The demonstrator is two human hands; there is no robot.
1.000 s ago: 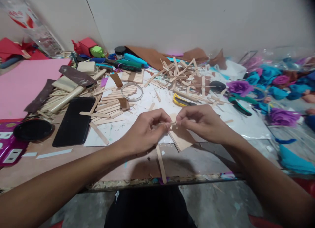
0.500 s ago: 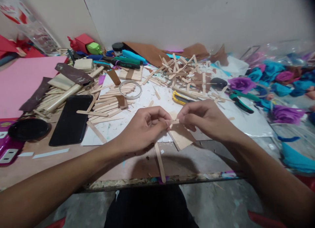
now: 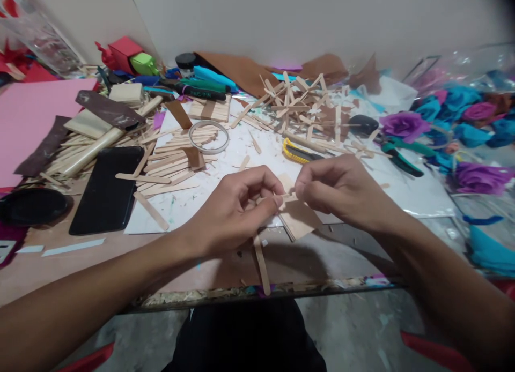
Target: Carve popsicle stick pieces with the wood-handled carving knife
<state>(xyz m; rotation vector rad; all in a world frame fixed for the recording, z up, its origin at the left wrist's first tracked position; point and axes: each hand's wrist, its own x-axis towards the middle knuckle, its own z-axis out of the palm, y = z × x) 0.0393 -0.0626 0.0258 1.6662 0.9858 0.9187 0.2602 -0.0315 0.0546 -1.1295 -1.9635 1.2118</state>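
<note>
At the front of the table, my left hand (image 3: 249, 206) is closed in a pinch on a small piece of wooden craft stick (image 3: 287, 198). Fingertips of my right hand (image 3: 338, 192) are pressed together close to the piece's right end. Whether they grip that end or some tiny bit is too small to tell. Beneath both hands lies a flat block of pale wooden sticks or board (image 3: 300, 219), partly covered by them. A loose craft stick (image 3: 261, 265) sticks out below my left hand toward the table edge.
Left of my hands are a black phone (image 3: 105, 192), piled craft sticks (image 3: 173, 165) and a tape ring (image 3: 208, 137). Beyond lie a yellow utility knife (image 3: 295, 151) and a tangle of sticks (image 3: 298, 101). Green-handled pliers (image 3: 404, 156) and paper flowers (image 3: 404, 126) sit right.
My right fingertips have drawn slightly right, apart from my left ones. The camera view has shifted a little, so the far items sit differently in the picture.
</note>
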